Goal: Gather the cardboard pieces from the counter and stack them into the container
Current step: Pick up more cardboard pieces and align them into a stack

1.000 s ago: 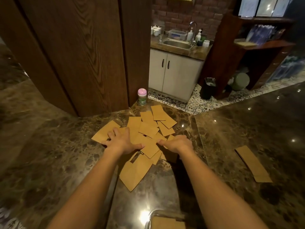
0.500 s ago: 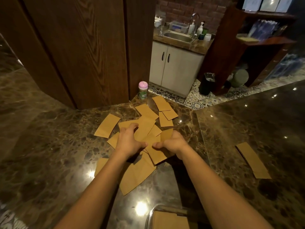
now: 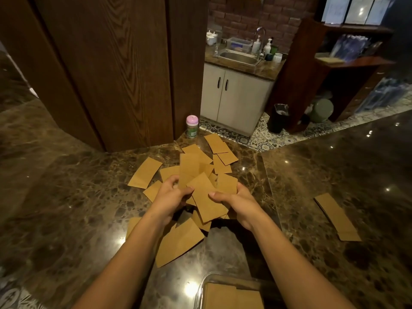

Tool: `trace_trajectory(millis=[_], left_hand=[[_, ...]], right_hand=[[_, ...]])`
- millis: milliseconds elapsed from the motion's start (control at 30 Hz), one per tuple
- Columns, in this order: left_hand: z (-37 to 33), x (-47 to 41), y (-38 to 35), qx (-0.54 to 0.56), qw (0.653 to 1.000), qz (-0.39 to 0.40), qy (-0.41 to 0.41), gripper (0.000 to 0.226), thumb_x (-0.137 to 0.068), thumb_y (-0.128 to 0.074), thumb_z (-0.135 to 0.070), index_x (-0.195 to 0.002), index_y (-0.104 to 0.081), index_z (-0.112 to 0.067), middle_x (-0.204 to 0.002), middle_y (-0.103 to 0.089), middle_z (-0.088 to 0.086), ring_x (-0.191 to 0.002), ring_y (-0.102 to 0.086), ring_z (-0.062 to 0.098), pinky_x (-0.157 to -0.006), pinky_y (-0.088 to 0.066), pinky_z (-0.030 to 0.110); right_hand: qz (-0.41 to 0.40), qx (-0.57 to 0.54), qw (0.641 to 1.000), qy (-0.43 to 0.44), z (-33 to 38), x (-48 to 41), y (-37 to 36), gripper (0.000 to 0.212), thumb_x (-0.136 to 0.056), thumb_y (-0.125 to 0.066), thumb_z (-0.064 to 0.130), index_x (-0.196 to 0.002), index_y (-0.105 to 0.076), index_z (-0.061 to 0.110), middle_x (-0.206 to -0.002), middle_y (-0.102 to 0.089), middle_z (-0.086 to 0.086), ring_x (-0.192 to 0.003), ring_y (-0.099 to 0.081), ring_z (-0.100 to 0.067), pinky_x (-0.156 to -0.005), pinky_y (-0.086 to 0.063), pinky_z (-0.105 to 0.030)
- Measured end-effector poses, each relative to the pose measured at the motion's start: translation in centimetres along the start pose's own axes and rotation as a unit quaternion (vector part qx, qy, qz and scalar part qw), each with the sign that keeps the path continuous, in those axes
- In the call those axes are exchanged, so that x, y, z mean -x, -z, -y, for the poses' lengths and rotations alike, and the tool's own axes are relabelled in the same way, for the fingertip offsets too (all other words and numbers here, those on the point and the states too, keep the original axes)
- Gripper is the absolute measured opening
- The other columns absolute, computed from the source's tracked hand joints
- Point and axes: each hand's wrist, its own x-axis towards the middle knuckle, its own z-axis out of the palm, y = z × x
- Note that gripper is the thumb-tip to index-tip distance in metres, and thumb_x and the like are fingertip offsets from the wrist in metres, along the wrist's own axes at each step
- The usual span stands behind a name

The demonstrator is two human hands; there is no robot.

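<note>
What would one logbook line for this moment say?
phase: gathering | left hand: holds cardboard bundle | right hand: holds same bundle | loose pieces: scattered on counter | container: holds cardboard

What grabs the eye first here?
The left hand and right hand grip a bunch of cardboard pieces mid-frame over the dark marble counter, with loose pieces fanned out around them. A stray piece lies far right. The clear container, already holding cardboard, sits at the bottom edge.
</note>
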Motion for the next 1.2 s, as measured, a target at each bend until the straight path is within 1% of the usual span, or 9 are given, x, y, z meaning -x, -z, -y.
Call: trace_trajectory(millis=[100,233,300,567,733,900,1000,1100,1200], left_hand=[[0.1,0.6,0.0,0.063,0.998,0.013,0.012,0.035,-0.094,-0.065,-0.001,-0.124,-0.061,-0.016,-0.112,-0.076,0.009,-0.097,-0.073,0.025,-0.059,-0.056,0.027],[0.6,1.2,-0.6,0.106,0.993,0.032,0.033,0.039,-0.092,-0.063,0.007,-0.125,-0.060,-0.014,-0.115,-0.073,0.012,-0.108,-0.070,0.028,-0.075,-0.061,0.035],[0.9,1.3,-1.0,0.110,0.993,0.029,0.035,0.041,-0.092,-0.063,0.008,-0.127,-0.059,-0.012,-0.116,-0.073,0.012,-0.109,-0.068,0.029,-0.081,-0.059,0.038],[0.4,1.2,-2.6,0.170,0.985,0.021,0.017,0.035,-0.091,-0.066,0.004,-0.122,-0.062,-0.012,-0.110,-0.076,0.011,-0.100,-0.073,0.024,-0.075,-0.061,0.036],[-1.1,1.1,-2.2,0.177,0.984,0.006,0.001,0.032,-0.102,-0.049,0.002,-0.129,-0.059,-0.014,-0.112,-0.077,0.016,-0.099,-0.076,0.029,-0.076,-0.064,0.039],[-2.8,4.4,-4.0,0.117,0.985,0.124,0.040,0.029,-0.101,-0.058,-0.021,-0.128,-0.063,-0.013,-0.106,-0.078,0.010,-0.097,-0.075,0.029,-0.064,-0.064,0.033],[-3.2,6.4,-6.3,0.103,0.980,0.164,0.042,0.041,-0.089,-0.072,-0.030,-0.127,-0.066,-0.018,-0.115,-0.076,0.012,-0.108,-0.072,0.031,-0.087,-0.061,0.046],[-3.3,7.5,-7.3,0.143,0.978,0.145,0.040,0.047,-0.080,-0.077,-0.024,-0.126,-0.066,-0.019,-0.113,-0.077,0.012,-0.105,-0.073,0.032,-0.091,-0.058,0.052],[-3.3,8.5,-6.7,0.217,0.959,0.176,0.042,0.042,-0.093,-0.063,-0.013,-0.135,-0.058,-0.011,-0.120,-0.074,0.017,-0.110,-0.071,0.034,-0.088,-0.060,0.050]], right_hand=[[-0.017,-0.001,1.000,0.001,-0.5,0.0,0.2,0.044,-0.081,-0.085,0.000,-0.113,-0.063,0.022,-0.109,-0.077,-0.004,-0.103,-0.072,-0.021,-0.087,-0.061,-0.040],[-0.047,-0.002,0.999,-0.014,-1.2,0.3,0.6,0.055,-0.082,-0.086,0.006,-0.127,-0.059,0.019,-0.116,-0.075,-0.007,-0.108,-0.071,-0.026,-0.091,-0.061,-0.048],[-0.034,-0.003,0.999,-0.022,-1.4,0.7,1.0,0.054,-0.081,-0.087,0.006,-0.125,-0.060,0.021,-0.115,-0.076,-0.007,-0.108,-0.072,-0.027,-0.086,-0.062,-0.046],[-0.038,-0.058,0.998,0.003,-0.6,1.1,2.6,0.046,-0.086,-0.078,-0.005,-0.126,-0.065,0.013,-0.114,-0.079,-0.013,-0.108,-0.075,-0.031,-0.086,-0.063,-0.045],[-0.066,-0.070,0.994,0.043,1.7,2.5,4.8,0.044,-0.088,-0.074,-0.007,-0.124,-0.063,0.014,-0.120,-0.076,-0.015,-0.111,-0.072,-0.033,-0.093,-0.061,-0.050],[-0.066,-0.081,0.991,0.082,3.4,4.2,5.6,0.048,-0.087,-0.077,-0.002,-0.130,-0.062,0.014,-0.121,-0.077,-0.013,-0.110,-0.075,-0.032,-0.093,-0.061,-0.052],[-0.054,-0.046,0.990,0.124,3.5,5.4,4.0,0.049,-0.084,-0.083,0.005,-0.128,-0.064,0.019,-0.117,-0.079,-0.007,-0.108,-0.076,-0.026,-0.090,-0.063,-0.046],[-0.076,-0.020,0.984,0.163,3.6,6.9,2.9,0.045,-0.087,-0.083,0.017,-0.128,-0.065,0.023,-0.116,-0.079,0.000,-0.107,-0.076,-0.020,-0.088,-0.063,-0.041],[-0.075,-0.056,0.983,0.159,4.1,8.6,3.7,0.025,-0.101,-0.066,0.022,-0.126,-0.067,0.020,-0.113,-0.080,-0.005,-0.108,-0.076,-0.026,-0.089,-0.062,-0.047]])
